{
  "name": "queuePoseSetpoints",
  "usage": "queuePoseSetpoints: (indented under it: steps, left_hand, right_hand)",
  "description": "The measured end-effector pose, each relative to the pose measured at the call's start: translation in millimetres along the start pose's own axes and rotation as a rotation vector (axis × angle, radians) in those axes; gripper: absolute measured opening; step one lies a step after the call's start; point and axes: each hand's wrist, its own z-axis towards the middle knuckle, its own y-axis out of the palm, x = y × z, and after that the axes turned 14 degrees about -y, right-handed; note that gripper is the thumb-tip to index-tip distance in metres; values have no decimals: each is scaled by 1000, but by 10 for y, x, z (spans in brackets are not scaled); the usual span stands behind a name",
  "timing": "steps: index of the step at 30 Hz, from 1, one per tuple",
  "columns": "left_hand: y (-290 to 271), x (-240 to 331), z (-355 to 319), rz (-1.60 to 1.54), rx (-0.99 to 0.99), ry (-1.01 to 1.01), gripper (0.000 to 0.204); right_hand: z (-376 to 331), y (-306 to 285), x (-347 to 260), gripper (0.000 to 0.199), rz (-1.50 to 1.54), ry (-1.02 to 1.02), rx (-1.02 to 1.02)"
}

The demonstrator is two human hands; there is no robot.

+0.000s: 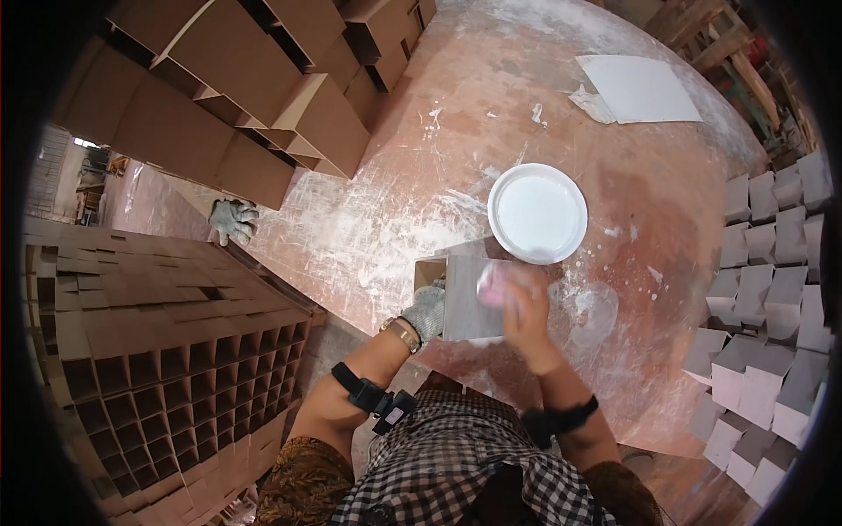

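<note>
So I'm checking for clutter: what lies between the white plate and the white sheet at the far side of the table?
Nothing stands there. In the head view, only bare reddish tabletop smeared with white lies between the plate and the sheet.

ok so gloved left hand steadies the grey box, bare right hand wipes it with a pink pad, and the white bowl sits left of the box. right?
Not quite. In the head view the white bowl sits up and to the right of the grey box, not left of it. The rest stands: the gloved left hand steadies the box and the bare right hand works a pink pad on it.
</note>
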Motion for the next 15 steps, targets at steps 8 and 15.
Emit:
queuePoseSetpoints:
  steps: [8,15]
  left_hand:
    - [-121,757,-199,617,-27,-67,42]
    - [25,510,-39,617,76,-38,43]
  right_hand:
    - [256,23,22,28,33,7,-24]
    - [-162,85,-404,28,166,-130,31]
